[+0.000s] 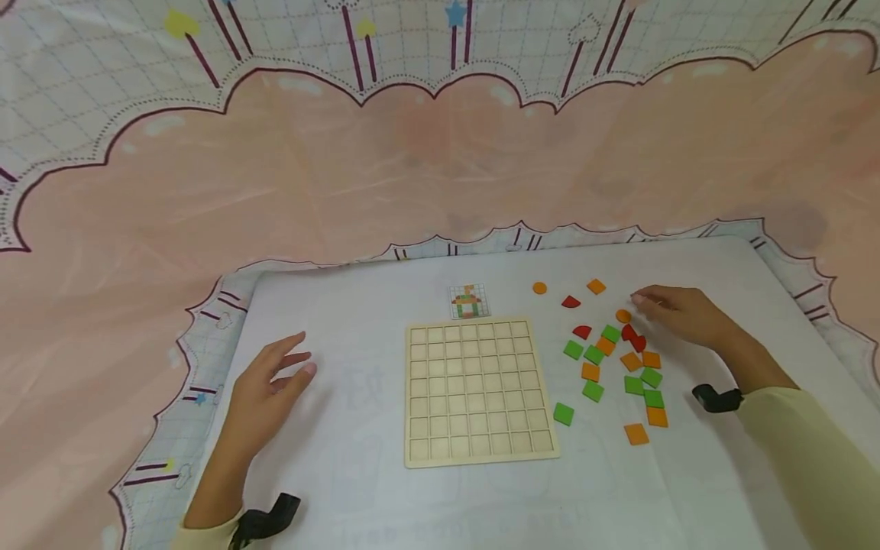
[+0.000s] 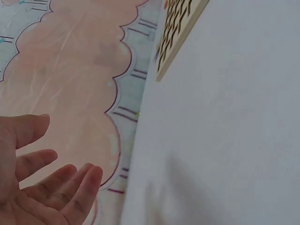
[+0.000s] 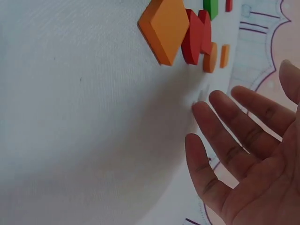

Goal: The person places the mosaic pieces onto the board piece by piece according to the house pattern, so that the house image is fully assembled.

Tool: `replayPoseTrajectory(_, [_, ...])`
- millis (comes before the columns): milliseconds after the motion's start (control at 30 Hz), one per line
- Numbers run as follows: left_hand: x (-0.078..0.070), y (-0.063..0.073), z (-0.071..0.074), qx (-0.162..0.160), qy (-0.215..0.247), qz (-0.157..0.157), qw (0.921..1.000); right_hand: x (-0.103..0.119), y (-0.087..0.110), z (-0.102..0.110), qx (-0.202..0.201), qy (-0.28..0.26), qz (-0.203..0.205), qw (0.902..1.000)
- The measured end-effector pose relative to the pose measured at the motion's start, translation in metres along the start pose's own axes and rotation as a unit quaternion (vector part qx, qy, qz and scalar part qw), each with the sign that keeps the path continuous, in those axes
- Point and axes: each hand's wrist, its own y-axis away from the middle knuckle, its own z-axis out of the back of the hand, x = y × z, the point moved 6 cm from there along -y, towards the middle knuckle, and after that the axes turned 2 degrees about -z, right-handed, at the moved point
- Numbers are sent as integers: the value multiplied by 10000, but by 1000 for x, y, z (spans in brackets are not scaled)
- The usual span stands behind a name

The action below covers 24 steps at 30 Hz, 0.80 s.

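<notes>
Orange, the disc point(image 1: 622, 316) nearest the right hand point(image 1: 687, 315) lies just beside its fingertips, to their left and a little closer to the person; being round, it has no long axis to line up with. Those fingers are slack and parted, with hold of nothing, and apart from the disc in the right wrist view. Red pieces point(image 1: 639, 344) and green squares point(image 1: 633, 385) lie closer to the person, between the right hand and the board point(image 1: 476, 383). The left hand point(image 1: 266, 391), well away across the board, is also spread and holds nothing. The card point(image 1: 469, 301) beyond the board is too small to read fully. The left wrist view cuts off most of the board; the right wrist view crops the right thumb.
</notes>
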Motion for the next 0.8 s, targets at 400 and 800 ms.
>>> replayPoseTrajectory(400, [8, -22, -81, 803, 2193, 1016, 9670, -8, -21, -9, 388, -359, -129, 9985])
replayPoseTrajectory(800, [10, -30, -114, 939, 3286, 1158, 9326, -5, -27, -11, 479, -671, -251, 9963])
